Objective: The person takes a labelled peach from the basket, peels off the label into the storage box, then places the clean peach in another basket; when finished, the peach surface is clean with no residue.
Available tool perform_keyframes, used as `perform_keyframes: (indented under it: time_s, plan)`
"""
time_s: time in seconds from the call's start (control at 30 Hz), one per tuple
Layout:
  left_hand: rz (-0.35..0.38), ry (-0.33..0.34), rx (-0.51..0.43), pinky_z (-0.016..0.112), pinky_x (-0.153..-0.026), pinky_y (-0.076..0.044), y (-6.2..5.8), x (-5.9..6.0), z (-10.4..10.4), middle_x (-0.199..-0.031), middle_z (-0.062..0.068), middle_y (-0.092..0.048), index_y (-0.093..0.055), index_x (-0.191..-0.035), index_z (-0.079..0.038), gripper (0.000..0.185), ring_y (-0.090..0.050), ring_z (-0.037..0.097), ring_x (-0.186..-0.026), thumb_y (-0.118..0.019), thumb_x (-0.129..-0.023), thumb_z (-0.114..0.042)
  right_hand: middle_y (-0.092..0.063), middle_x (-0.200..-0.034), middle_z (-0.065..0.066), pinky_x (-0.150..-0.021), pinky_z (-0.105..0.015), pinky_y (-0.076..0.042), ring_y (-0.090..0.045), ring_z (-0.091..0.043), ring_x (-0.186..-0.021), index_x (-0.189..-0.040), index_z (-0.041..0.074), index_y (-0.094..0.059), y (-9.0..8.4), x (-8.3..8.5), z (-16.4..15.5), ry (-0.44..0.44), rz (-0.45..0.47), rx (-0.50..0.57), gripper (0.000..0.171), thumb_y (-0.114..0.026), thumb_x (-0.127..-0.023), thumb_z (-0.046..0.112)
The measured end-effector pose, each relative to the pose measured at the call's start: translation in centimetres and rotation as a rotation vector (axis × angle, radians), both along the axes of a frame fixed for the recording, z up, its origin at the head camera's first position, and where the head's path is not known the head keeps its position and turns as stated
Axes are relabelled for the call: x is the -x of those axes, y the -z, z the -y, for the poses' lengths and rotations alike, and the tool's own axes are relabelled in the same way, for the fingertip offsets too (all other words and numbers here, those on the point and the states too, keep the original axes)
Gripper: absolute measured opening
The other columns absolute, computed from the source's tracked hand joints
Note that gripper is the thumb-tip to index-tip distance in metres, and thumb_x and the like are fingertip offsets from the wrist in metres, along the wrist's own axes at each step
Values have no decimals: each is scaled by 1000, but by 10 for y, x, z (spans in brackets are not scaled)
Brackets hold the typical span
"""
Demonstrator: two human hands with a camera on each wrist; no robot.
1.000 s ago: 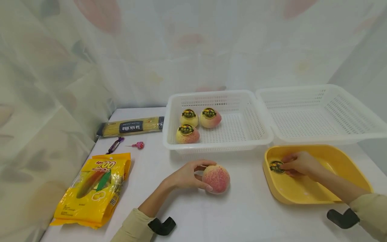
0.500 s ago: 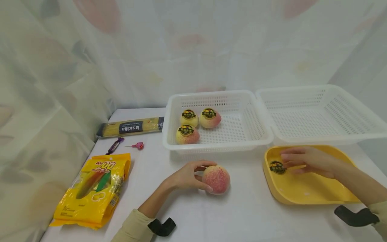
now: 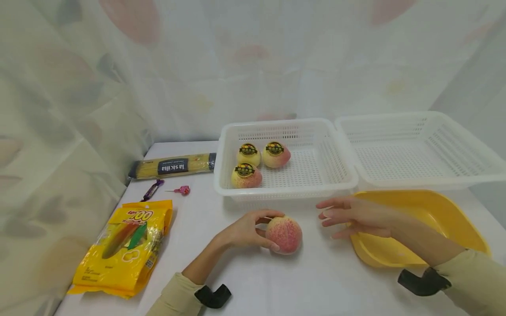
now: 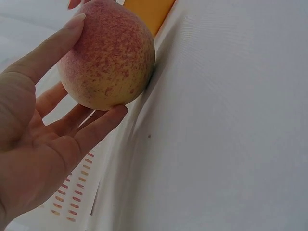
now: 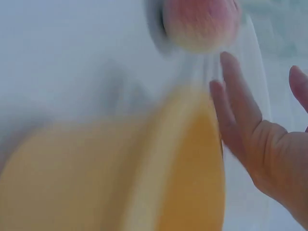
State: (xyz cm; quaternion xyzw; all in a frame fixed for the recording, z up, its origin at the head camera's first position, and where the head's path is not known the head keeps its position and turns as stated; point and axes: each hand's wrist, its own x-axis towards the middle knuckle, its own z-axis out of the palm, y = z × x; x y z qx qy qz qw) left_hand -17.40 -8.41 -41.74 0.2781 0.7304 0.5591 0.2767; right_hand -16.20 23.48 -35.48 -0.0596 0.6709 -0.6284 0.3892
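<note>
A pink-and-yellow peach [image 3: 285, 233] sits on the white table, and my left hand [image 3: 247, 230] grips it from the left with thumb and fingers curled round it. The left wrist view shows the same peach [image 4: 108, 55] cupped by that hand [image 4: 43, 139]. My right hand [image 3: 341, 215] hovers just right of the peach, fingers straight and spread, over the left rim of the yellow tray [image 3: 435, 215]. In the blurred right wrist view the right hand [image 5: 260, 139] reaches toward the peach [image 5: 202, 21] past the tray [image 5: 183, 183]. I see nothing between its fingers.
A white basket [image 3: 284, 191] behind the peach holds three stickered peaches [image 3: 246, 176]. A second white basket [image 3: 415, 181] stands to its right. At the left lie a pasta pack [image 3: 171, 166], a lollipop [image 3: 181, 190], a wrapped candy [image 3: 152, 189] and a yellow snack bag [image 3: 122, 245].
My right hand let go of the round sticker in the yellow tray, opened, and moved left out of the tray toward the peach. The left hand and peach stayed put.
</note>
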Motion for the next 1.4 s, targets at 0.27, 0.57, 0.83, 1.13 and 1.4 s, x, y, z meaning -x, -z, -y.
perform_keyframes:
  time_s: [0.27, 0.57, 0.83, 1.13, 1.4]
  plan:
    - [0, 2, -30, 32, -88, -51, 1, 0, -1, -126, -1, -54, -53, -133, -11, 69, -52, 18, -113, -82, -72, -1, -46, -129, -20, -78, -46, -55, -55, -31, -106, -142, 0, -34, 20, -1, 58, 16, -2, -98, 70, -70, -88, 25]
    - [-12, -10, -27, 33, -87, -52, 0, -3, -4, -126, -3, -54, -53, -132, -12, 67, -52, 17, -113, -82, -72, -2, -51, -120, -19, -74, -44, -57, -59, -27, -94, -132, -3, -39, 30, -9, 86, 85, -23, -115, 69, -77, -81, 24]
    - [-89, -21, 69, 32, -91, -49, -18, -2, 6, -134, 3, -50, -49, -137, -11, 68, -49, 19, -120, -81, -77, -14, -52, -118, -19, -76, -43, -56, -59, -25, -94, -132, -7, -39, 31, -8, 86, 54, -36, -63, 66, -75, -84, 19]
    - [-213, -243, -327, 39, -94, -48, -76, 0, 54, -138, 18, -46, -44, -139, -3, 52, -49, 33, -121, -64, -91, -9, -52, -117, -17, -75, -42, -56, -58, -25, -93, -135, -5, -39, 33, -10, 86, 73, -44, -82, 68, -75, -82, 18]
    - [-252, -842, -361, 32, -101, -41, -63, 23, 76, -141, 14, -42, -40, -142, -2, 49, -44, 27, -127, -57, -95, -5, -52, -118, -19, -73, -42, -56, -59, -25, -92, -133, -5, -40, 36, -11, 86, 79, -56, -65, 67, -76, -81, 16]
